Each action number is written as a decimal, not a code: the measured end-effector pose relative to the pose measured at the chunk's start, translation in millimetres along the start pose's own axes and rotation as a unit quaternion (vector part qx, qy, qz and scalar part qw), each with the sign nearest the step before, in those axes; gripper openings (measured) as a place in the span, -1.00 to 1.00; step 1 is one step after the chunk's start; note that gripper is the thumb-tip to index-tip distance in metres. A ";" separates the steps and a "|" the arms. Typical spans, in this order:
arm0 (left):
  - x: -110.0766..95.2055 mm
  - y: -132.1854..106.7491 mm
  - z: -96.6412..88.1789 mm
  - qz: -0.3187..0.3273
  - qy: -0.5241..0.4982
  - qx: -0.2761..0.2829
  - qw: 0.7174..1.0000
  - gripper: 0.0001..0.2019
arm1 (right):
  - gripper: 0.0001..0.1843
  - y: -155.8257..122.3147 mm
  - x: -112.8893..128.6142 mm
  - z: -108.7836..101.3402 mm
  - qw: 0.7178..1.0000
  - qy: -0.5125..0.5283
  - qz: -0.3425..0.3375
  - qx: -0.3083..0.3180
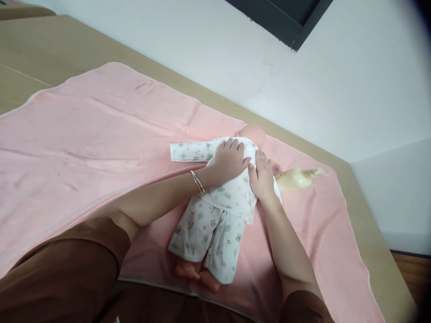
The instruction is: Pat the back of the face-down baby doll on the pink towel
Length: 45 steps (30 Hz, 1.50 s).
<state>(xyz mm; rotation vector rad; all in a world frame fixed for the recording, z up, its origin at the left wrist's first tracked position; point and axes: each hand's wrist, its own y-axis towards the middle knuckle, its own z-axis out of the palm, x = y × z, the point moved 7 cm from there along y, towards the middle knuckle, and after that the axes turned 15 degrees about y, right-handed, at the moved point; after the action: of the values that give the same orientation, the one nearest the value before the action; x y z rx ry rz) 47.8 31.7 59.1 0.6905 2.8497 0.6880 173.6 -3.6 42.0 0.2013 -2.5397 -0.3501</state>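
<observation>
A baby doll [253,133] in a white shirt [235,193] and white trousers [193,224] with small green and pink prints lies on its back on a pink blanket [111,130]. Its bare feet [187,270] show below the trouser legs. Flat on the shirt's chest rests my left hand [232,158], fingers apart, a bangle at the wrist. My right hand [264,175] lies on the side of the shirt, fingers stretched toward the shoulder. One sleeve [191,151] reaches out to the left; the other is mostly hidden by my right hand and arm.
Right of the doll lies a shiny, cream-yellow object [299,177] with a narrow pointed end, its kind unclear. The blanket covers much of a wooden table [37,45]. A white wall [208,58] with a dark frame [286,22] stands behind.
</observation>
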 end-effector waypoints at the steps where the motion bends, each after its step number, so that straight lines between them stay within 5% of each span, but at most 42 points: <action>1: -3.7 -1.3 -2.5 0.017 0.000 -0.017 1.000 -0.55 | -0.33 -1.2 2.6 -0.5 1.000 -0.001 0.005 -0.003; 8: -17.3 -4.9 -4.6 0.101 -0.032 -0.069 0.992 -0.68 | -0.43 -17.5 38.5 -2.7 0.998 -0.027 -0.017 -0.046; 14: 10.6 2.6 8.6 -0.040 -0.076 0.000 0.996 -0.46 | -0.37 0.5 2.2 -2.6 0.999 0.020 0.010 -0.047; 36: 11.7 4.6 14.0 -0.023 -0.098 -0.022 0.995 -0.60 | -0.37 3.0 -8.9 -4.7 0.996 0.042 0.012 -0.073; 45: 11.8 2.3 7.6 -0.028 -0.101 -0.040 0.994 -0.69 | -0.42 -6.9 11.7 -5.3 0.996 -0.038 0.011 -0.081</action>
<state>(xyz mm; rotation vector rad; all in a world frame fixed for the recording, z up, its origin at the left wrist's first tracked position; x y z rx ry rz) 40.0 42.0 53.2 0.6276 2.6327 0.6779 167.2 -13.8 50.2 0.0987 -2.5694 -0.5620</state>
